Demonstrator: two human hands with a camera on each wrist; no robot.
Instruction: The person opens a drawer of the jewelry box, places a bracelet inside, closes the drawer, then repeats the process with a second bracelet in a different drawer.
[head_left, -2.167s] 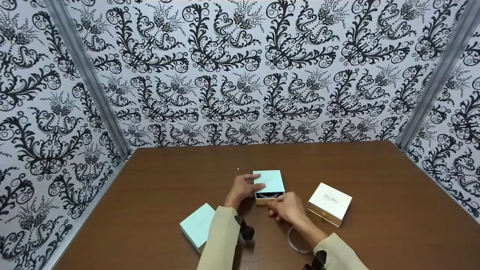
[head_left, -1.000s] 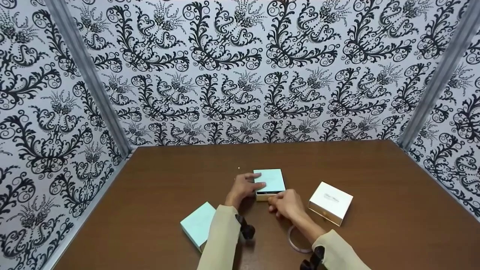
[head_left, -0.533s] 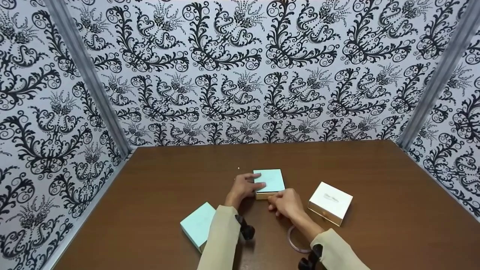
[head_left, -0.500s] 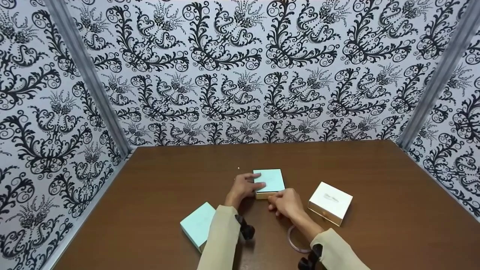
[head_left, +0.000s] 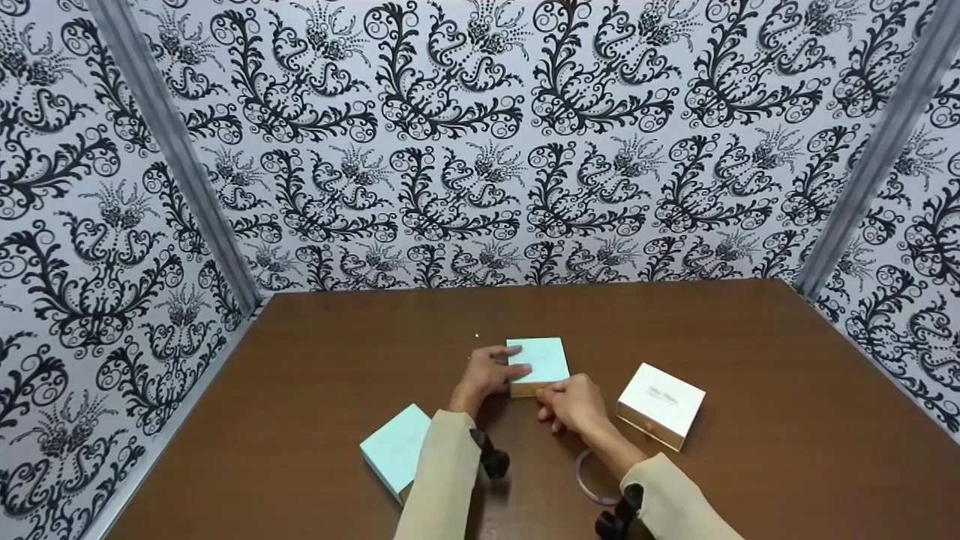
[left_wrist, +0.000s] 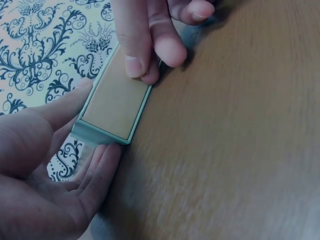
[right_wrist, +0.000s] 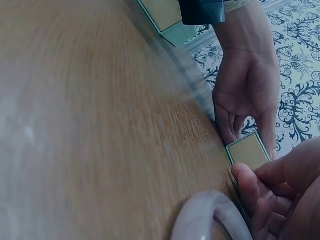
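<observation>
A light-teal jewelry box [head_left: 546,360] with a gold drawer front [left_wrist: 112,97] lies mid-table. My left hand [head_left: 482,377] grips it from the left, thumb on the lid and the other fingers at its side. At the drawer front, my right hand [head_left: 576,403] pinches with curled fingers; the thumb and a fingertip meet there, covering any knob. The drawer looks flush with the sleeve in the left wrist view, so its inside is hidden. Under my right wrist lies a pale pinkish bangle [right_wrist: 192,217], partly covered by the forearm in the head view.
To the right sits a white box [head_left: 661,397] with a gold drawer front and small knob. Another teal box [head_left: 396,450] lies at left, partly behind my left sleeve. A tiny white speck [head_left: 476,335] is on the brown table [head_left: 337,360]. Patterned walls bound it.
My right hand has pushed the drawer inward, away from me. A dark bangle showed in its gap at first, and the gap has disappeared. The left hand has stayed in place.
</observation>
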